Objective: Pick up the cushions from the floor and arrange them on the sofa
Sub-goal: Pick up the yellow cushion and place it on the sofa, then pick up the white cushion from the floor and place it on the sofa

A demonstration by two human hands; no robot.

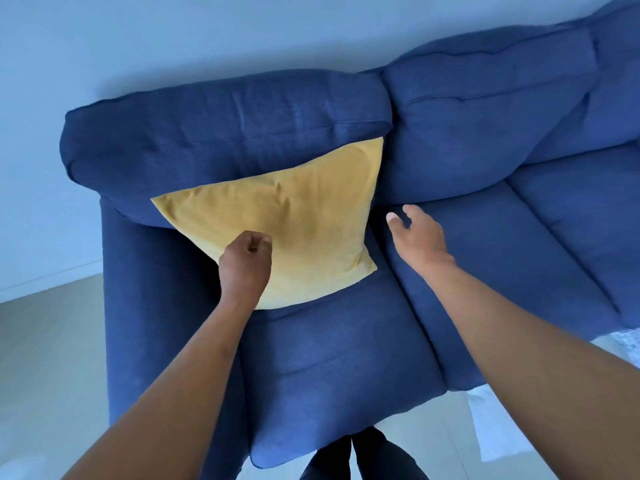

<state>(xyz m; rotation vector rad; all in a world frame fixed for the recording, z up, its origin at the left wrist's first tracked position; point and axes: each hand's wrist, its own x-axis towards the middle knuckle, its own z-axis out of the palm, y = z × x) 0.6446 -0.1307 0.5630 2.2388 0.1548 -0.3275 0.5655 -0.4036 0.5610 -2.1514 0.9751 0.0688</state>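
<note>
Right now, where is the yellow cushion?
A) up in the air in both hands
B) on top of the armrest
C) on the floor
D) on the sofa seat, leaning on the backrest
D: the yellow cushion sits on the seat of the blue sofa and leans against its backrest, with the left hand closed at its lower edge.

arms [180, 393]: bare, no sleeves | legs [363, 459]: dark trousers
</note>
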